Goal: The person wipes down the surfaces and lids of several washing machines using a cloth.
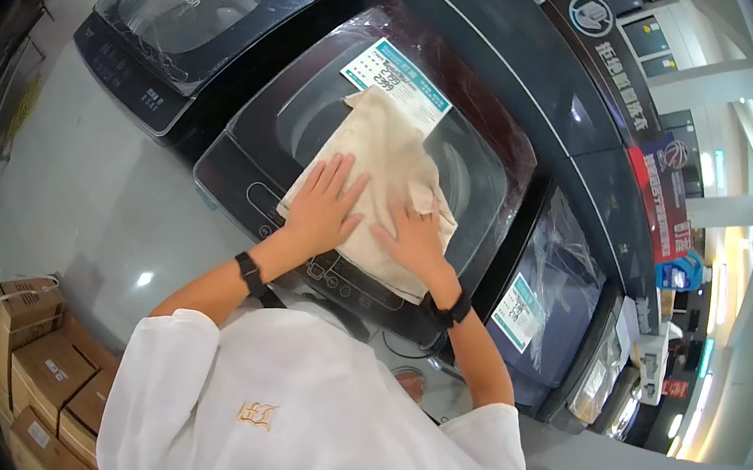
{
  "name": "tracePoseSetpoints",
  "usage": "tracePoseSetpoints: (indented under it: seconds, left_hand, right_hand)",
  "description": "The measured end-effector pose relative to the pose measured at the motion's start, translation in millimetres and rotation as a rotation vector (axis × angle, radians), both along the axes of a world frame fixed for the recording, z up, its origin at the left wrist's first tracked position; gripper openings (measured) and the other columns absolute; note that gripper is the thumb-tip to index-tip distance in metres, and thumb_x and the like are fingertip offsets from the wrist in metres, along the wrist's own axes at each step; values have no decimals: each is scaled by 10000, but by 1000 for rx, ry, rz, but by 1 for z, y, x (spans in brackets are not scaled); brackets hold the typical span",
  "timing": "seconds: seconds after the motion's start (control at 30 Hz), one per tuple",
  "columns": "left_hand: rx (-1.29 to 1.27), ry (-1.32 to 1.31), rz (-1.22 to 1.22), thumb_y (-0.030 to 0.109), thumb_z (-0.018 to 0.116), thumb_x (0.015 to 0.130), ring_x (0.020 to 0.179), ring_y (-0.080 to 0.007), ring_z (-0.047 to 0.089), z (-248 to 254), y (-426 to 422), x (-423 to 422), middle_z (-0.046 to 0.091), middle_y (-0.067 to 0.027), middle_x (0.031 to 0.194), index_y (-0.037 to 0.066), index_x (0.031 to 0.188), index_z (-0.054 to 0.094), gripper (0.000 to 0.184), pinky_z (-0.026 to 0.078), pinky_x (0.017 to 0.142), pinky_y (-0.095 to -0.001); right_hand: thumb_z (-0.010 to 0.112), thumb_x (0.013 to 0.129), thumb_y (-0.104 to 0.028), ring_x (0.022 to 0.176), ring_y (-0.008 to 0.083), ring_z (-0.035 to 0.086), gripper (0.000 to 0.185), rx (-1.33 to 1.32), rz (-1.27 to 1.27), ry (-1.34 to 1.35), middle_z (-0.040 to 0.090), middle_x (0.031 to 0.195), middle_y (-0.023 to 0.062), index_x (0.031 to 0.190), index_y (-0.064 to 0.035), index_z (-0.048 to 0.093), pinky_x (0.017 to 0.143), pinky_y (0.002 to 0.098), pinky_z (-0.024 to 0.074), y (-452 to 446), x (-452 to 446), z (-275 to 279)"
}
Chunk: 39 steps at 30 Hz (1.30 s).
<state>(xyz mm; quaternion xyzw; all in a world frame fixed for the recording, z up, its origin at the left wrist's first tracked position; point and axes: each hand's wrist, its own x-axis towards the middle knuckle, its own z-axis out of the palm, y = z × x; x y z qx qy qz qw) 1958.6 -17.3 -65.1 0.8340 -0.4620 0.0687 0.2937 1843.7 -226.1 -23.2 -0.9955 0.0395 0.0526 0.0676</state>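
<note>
A beige cloth (384, 156) lies spread over the lid and front control panel of a dark top-loading washing machine (252, 140). Flat on the cloth's left part rests my left hand (323, 208), fingers spread. My right hand (416, 238) lies on its right part, fingers apart, with a raised fold of cloth by the fingertips. Neither hand grips anything. A white and green price card (404, 83) lies on the lid, its lower edge partly under the cloth. Black bands circle both wrists.
Another washing machine (183, 14) stands to the left, and a plastic-wrapped one (548, 294) to the right with its own card (518, 312). Cardboard boxes (50, 369) are stacked at lower left. Signs (663, 200) line the display behind.
</note>
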Motion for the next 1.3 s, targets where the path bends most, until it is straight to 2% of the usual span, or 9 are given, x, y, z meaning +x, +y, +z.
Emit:
tracePoseSetpoints:
  seconds: [0.07, 0.37, 0.43, 0.5, 0.57, 0.67, 0.77, 1.0, 1.3]
  left_hand:
    - [3, 31, 10, 394, 692, 922, 1549, -416, 291, 2, 19, -5, 339, -261, 1648, 106, 1534, 500, 703, 230, 1263, -544]
    - [49, -27, 113, 241, 634, 964, 1524, -385, 365, -6, 4, -19, 401, -214, 1632, 26, 1521, 496, 613, 295, 1251, -515]
    - [39, -85, 104, 182, 603, 955, 1502, -378, 404, -18, 0, -21, 445, -218, 1600, -9, 1495, 509, 581, 310, 1248, -498]
    - [56, -136, 87, 143, 582, 938, 1483, -369, 437, -21, 3, -23, 484, -217, 1571, -32, 1473, 523, 566, 321, 1246, -482]
    - [95, -186, 76, 123, 572, 915, 1467, -358, 464, -14, 11, -23, 515, -212, 1545, -42, 1455, 537, 566, 330, 1245, -468]
    - [155, -227, 47, 128, 573, 897, 1471, -351, 460, -13, 35, -23, 513, -204, 1548, -51, 1438, 550, 571, 332, 1244, -470]
    - [118, -233, -12, 114, 567, 893, 1464, -354, 466, -9, 56, -7, 525, -198, 1535, -57, 1439, 547, 572, 332, 1244, -473]
    - [263, -305, 246, 156, 603, 921, 1441, -369, 480, -2, 21, 78, 538, -209, 1519, -85, 1431, 544, 567, 341, 1229, -491]
    - [127, -85, 210, 133, 555, 936, 1446, -373, 479, 7, 80, 10, 533, -219, 1527, -81, 1434, 542, 542, 340, 1230, -463]
  right_hand:
    - [606, 996, -510, 1457, 500, 421, 827, 182, 13, 97, 391, 1601, 331, 1634, -66, 325, 1218, 655, 225, -16, -5, 19]
    - [642, 989, -302, 1495, 529, 325, 695, -31, -29, -323, 357, 1570, 390, 1549, 31, 401, 1217, 559, 339, -55, 57, -31]
    - [597, 1010, -272, 1523, 523, 273, 692, -336, 221, -294, 306, 1601, 386, 1552, 87, 360, 1236, 547, 304, -40, 53, -21]
    - [574, 1010, -227, 1532, 513, 263, 661, -300, 310, -226, 303, 1606, 379, 1524, 133, 367, 1249, 538, 289, -17, 39, -17]
    - [573, 990, -166, 1525, 499, 294, 601, 67, 242, -132, 347, 1584, 371, 1466, 168, 421, 1254, 531, 293, 7, 17, -17]
    - [600, 974, -138, 1428, 488, 443, 508, 150, 329, -148, 448, 1493, 358, 1391, 131, 495, 1193, 501, 399, 38, 1, 26]
    - [550, 978, -66, 1468, 448, 418, 462, 81, 278, -128, 491, 1494, 314, 1391, 139, 509, 1248, 459, 332, -1, 17, -1]
    - [585, 981, -105, 1401, 425, 500, 449, -21, 360, -386, 507, 1465, 311, 1381, 89, 520, 1098, 434, 497, -5, 122, -38]
    - [594, 983, -166, 1277, 383, 627, 338, 66, 409, -220, 589, 1421, 220, 1276, 0, 625, 981, 448, 571, 54, 61, 6]
